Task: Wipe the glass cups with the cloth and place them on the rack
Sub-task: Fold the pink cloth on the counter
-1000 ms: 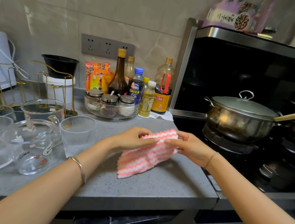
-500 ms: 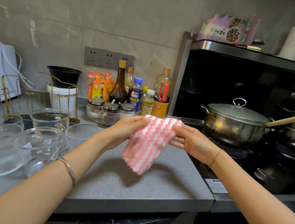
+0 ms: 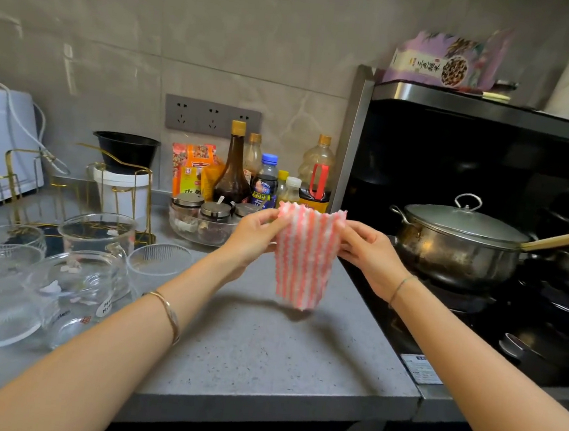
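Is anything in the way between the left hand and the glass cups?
Nothing visible. Only bare grey countertop lies between the left hand, pinching the pink striped cloth, and the nearest ribbed glass cup.

Almost no writing here is sharp enough to read. High to the right of my right hand (image 3: 369,253), a purple packet (image 3: 441,62) carries a row of dark Chinese characters I cannot make out. Low to the left of my left hand (image 3: 253,236), a glass cup (image 3: 70,286) bears a white sticker (image 3: 106,304) with black letters, curved out of reading, and a small red mark (image 3: 85,320). Just behind my left hand, bottle labels (image 3: 263,193) and an orange packet (image 3: 194,169) show only blurred print. Below my right hand, a stove-edge sticker (image 3: 421,366) is too small.
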